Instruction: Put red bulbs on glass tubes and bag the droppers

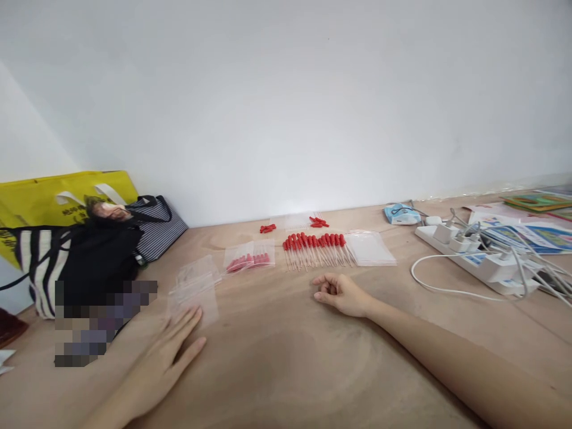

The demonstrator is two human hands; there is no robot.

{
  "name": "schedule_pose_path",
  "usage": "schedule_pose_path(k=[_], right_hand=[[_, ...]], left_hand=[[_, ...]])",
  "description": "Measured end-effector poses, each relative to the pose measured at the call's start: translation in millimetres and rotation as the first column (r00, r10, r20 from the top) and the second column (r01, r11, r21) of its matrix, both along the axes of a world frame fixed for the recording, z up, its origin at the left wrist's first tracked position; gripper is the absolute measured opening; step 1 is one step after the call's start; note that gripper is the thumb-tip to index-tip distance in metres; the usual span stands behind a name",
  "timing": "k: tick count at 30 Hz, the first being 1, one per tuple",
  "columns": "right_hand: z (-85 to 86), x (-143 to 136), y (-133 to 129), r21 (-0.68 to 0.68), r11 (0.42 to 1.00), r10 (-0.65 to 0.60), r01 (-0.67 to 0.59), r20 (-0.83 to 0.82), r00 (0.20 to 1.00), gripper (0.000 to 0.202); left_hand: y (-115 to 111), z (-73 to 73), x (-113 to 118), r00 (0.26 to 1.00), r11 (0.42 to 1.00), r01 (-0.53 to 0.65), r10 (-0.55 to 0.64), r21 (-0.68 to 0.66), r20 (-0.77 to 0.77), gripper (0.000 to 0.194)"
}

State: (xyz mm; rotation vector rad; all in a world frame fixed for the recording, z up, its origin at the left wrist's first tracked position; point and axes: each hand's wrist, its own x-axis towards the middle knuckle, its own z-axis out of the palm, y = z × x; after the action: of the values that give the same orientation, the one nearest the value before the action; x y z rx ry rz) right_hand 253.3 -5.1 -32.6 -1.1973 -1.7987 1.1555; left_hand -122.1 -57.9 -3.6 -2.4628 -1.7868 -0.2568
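Observation:
My left hand [172,351] lies flat at the left, its fingertips on clear zip bags [203,301] spread on the table. Loosely curled, my right hand [343,295] rests on the table with a gap between thumb and forefinger and nothing visible in it. Just beyond it is a row of droppers [315,241] with red bulbs and thin clear stems pointing toward me. To their left, clear bags [250,256] with red pieces inside lie overlapping. A stack of clear bags [370,248] sits right of the row.
Two small heaps of red pieces, a left heap [268,228] and a right heap [319,222], lie near the wall. A power strip [478,262] with white cables and a blue mask [402,213] are at right. A black-and-white bag [80,268] and yellow bag [36,193] stand left.

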Motion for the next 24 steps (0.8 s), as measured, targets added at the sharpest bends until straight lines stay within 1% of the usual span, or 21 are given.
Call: schedule_pose_path(k=[2, 4, 6, 7, 10, 11, 13, 15, 16, 17, 18, 19, 20, 22, 23, 24], right_hand=[[-0.8, 0, 1, 0.004, 1.0, 0.003, -0.003, 0.004, 1.0, 0.032], [-1.2, 0, 2, 0.007, 1.0, 0.002, -0.002, 0.005, 1.0, 0.031], [-0.5, 0, 1, 0.013, 1.0, -0.001, 0.001, 0.008, 1.0, 0.03], [0.2, 0, 0, 0.017, 1.0, -0.005, 0.005, 0.012, 1.0, 0.03], [3.6, -1, -4, 0.067, 0.998, -0.022, 0.02, 0.037, 0.999, 0.029], [4.9, -1, -6, 0.106, 0.994, -0.026, 0.021, 0.048, 0.999, 0.028], [7.4, -1, -8, 0.2, 0.98, -0.019, 0.002, 0.081, 0.996, 0.024], [9.4, 0, -9, 0.261, 0.965, 0.002, -0.036, 0.129, 0.992, 0.02], [10.0, 2, -9, 0.267, 0.962, 0.015, -0.056, 0.153, 0.988, 0.018], [10.2, 3, -8, 0.259, 0.963, 0.03, -0.075, 0.171, 0.985, 0.016], [10.1, 5, -8, 0.242, 0.966, 0.046, -0.089, 0.179, 0.983, 0.016], [9.6, 8, -7, 0.221, 0.97, 0.06, -0.1, 0.18, 0.982, 0.015], [8.9, 10, -6, 0.201, 0.974, 0.074, -0.109, 0.175, 0.982, 0.015], [7.6, 13, -4, 0.179, 0.975, 0.101, -0.129, 0.16, 0.982, 0.017], [7.5, 15, -4, 0.182, 0.973, 0.116, -0.145, 0.159, 0.98, 0.017], [7.9, 16, -5, 0.196, 0.967, 0.132, -0.163, 0.165, 0.978, 0.018]], left_hand=[[-19, 2.8, 15, 0.999, 0.997, 0.036, -0.034, -0.063, 0.04, 0.055], [-37, 7.5, 34, 0.99, 0.98, 0.128, -0.116, -0.154, 0.086, 0.056], [-47, 12.7, 52, 0.968, 0.938, 0.235, -0.203, -0.256, 0.145, 0.053], [-49, 14.9, 61, 0.95, 0.91, 0.294, -0.245, -0.292, 0.191, 0.05], [-40, 17.4, 84, 0.864, 0.816, 0.475, -0.361, -0.33, 0.35, 0.041], [-34, 17.0, 90, 0.824, 0.767, 0.543, -0.409, -0.34, 0.393, 0.036], [-17, 15.8, 101, 0.736, 0.695, 0.652, -0.485, -0.303, 0.472, 0.026], [2, 15.9, 109, 0.668, 0.639, 0.72, -0.529, -0.272, 0.524, 0.02], [11, 16.8, 113, 0.65, 0.625, 0.735, -0.539, -0.262, 0.536, 0.019], [19, 18.3, 116, 0.644, 0.621, 0.741, -0.548, -0.255, 0.534, 0.019], [26, 20.2, 119, 0.656, 0.634, 0.731, -0.552, -0.252, 0.515, 0.021], [31, 22.4, 122, 0.681, 0.663, 0.708, -0.547, -0.245, 0.487, 0.023], [34, 24.4, 126, 0.713, 0.704, 0.672, -0.532, -0.229, 0.457, 0.026], [34, 27.1, 135, 0.782, 0.79, 0.58, -0.469, -0.202, 0.411, 0.031], [32, 27.3, 139, 0.809, 0.817, 0.539, -0.435, -0.204, 0.395, 0.032], [29, 26.7, 144, 0.83, 0.827, 0.514, -0.412, -0.228, 0.375, 0.033]])
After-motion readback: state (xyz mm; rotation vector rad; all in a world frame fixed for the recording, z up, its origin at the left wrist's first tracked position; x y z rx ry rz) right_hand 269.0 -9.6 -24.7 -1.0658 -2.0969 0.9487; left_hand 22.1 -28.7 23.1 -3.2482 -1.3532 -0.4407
